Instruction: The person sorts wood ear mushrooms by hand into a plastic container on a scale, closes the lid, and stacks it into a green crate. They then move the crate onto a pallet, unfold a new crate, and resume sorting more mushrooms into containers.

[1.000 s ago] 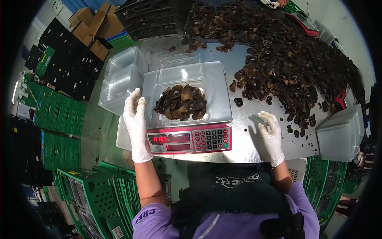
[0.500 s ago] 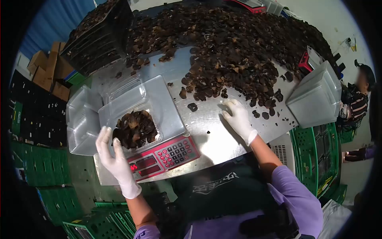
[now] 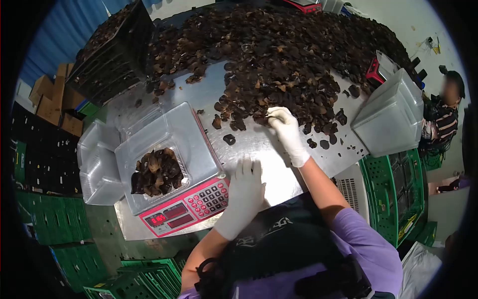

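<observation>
My right hand (image 3: 286, 130), in a white glove, is at the near edge of a large heap of dark brown wood ear mushrooms (image 3: 279, 65). Its fingers are curled and pinched together on a mushroom there, which is mostly hidden. Gloved as well, my left hand (image 3: 243, 192) is just right of the scale's keypad, fingers stretched out and holding nothing. On the metal plate of the red scale (image 3: 199, 149) sits a clear plastic box (image 3: 185, 172) with a portion of mushrooms (image 3: 157, 172) in it. The red display is lit.
Stacked clear containers stand left of the scale (image 3: 99, 169) and at the table's right (image 3: 388, 119). A black crate (image 3: 112, 57) of mushrooms is at the back left. Green crates (image 3: 393, 194) flank the metal table (image 3: 254, 144). Another person (image 3: 443, 114) is at the far right.
My left hand has moved right, from beside the mushroom box to beside the keypad. My right hand has moved up to the heap, and its fingers have closed. The view has shifted slightly.
</observation>
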### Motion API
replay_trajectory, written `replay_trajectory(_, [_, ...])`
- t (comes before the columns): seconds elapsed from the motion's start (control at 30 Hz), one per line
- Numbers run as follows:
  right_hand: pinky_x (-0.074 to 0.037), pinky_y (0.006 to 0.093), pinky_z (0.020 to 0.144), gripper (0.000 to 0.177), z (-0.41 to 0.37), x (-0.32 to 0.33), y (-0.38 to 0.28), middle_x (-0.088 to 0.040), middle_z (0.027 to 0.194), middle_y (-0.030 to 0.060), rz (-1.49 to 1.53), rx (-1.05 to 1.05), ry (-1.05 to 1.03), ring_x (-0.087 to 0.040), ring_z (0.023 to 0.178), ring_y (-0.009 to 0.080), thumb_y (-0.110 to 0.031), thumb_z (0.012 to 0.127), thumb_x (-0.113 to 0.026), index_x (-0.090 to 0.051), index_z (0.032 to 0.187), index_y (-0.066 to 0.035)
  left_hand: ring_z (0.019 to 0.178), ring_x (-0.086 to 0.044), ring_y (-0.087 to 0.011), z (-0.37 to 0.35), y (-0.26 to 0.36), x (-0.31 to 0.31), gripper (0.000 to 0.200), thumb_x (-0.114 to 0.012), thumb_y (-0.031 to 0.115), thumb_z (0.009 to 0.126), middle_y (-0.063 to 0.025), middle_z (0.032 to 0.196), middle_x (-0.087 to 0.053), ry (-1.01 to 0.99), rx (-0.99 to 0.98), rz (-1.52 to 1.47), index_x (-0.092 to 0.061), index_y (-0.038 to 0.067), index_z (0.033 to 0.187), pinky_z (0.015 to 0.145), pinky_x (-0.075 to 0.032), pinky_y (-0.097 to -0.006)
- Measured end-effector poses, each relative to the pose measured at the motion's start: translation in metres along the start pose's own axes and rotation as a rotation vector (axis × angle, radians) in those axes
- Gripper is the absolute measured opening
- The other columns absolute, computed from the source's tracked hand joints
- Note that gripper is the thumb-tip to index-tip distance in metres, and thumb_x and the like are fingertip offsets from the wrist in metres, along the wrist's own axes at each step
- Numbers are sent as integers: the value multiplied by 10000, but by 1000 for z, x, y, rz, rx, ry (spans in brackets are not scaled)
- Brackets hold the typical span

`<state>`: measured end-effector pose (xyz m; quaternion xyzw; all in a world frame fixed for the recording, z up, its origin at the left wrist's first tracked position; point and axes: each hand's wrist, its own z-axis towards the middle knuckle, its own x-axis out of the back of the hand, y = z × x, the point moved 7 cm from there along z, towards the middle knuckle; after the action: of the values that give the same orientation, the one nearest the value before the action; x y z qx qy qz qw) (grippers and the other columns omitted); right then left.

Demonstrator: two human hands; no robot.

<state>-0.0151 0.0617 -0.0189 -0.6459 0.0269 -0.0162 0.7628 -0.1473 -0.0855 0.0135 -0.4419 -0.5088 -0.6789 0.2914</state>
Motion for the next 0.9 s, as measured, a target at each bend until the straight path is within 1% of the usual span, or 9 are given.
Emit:
replay_trajectory(0.03, [-526,277,758,130,1,8,15,-645,1034,66,251,-263,-45,-629,907,176,-84,871,-560,-655,937,-24,1167,-524,-368,13,-10,-14,486,-580,187,836,-237,1320,-492,64,41,189,-501,26,1288,937,-465,-437])
replay_trajectory(0.17, [-531,252,617,196,7,16,10,-645,924,53,738,-441,-182,-647,777,162,-127,940,-486,-596,1081,-48,1164,-547,-359,61,-29,-15,552,-538,197,859,-274,1406,-430,18,362,583,-441,-9,1362,895,-508,-398])
replay_trajectory(0.3, [-427,206,562,99,24,-15,-1,-602,723,-10,-16,-227,-237,-543,650,58,-76,803,-677,-671,892,-32,1025,-621,-297,91,-76,-38,327,-509,138,894,-199,1208,-571,-50,599,480,-562,14,1191,786,-544,-366])
replay_trajectory(0.4, [-527,410,707,264,32,-65,2,-679,896,125,-919,337,-247,-668,824,303,-192,775,-661,-680,1030,-127,873,-648,-262,101,-83,-41,160,-492,105,903,-102,948,-641,66,606,547,-633,54,960,709,-553,-374])
replay_trajectory(0.5, [-516,386,733,252,46,-79,20,-676,878,113,-1247,348,-353,-663,826,295,-203,774,-670,-696,1013,-127,813,-659,-249,101,-87,-41,148,-498,110,897,-96,863,-652,138,612,572,-638,67,921,679,-556,-376])
replay_trajectory(0.6, [-524,398,739,164,47,-51,1,-685,901,87,-967,243,-242,-673,818,288,-200,798,-635,-688,933,-124,768,-662,-275,97,-90,-27,137,-515,123,895,-111,820,-656,194,546,502,-636,57,897,689,-545,-395])
replay_trajectory(0.67, [-501,380,702,281,41,-24,2,-674,807,106,-433,-30,-191,-672,796,268,-241,805,-656,-697,1048,-104,780,-654,-319,94,-91,-18,153,-538,157,902,-135,837,-658,398,439,158,-626,32,895,722,-529,-414])
replay_trajectory(0.83, [-369,195,494,203,24,-1,15,-560,669,-43,133,-378,-243,-466,557,22,-86,883,-652,-668,1060,10,806,-659,-350,116,-94,-15,262,-706,269,799,-161,854,-674,383,584,191,-637,36,898,736,-525,-433])
replay_trajectory(0.9, [-372,196,494,186,20,6,16,-562,674,-45,181,-390,-234,-470,558,22,-81,886,-648,-671,1050,2,798,-666,-338,122,-98,-18,250,-707,256,787,-168,851,-673,336,568,198,-637,31,870,720,-533,-430])
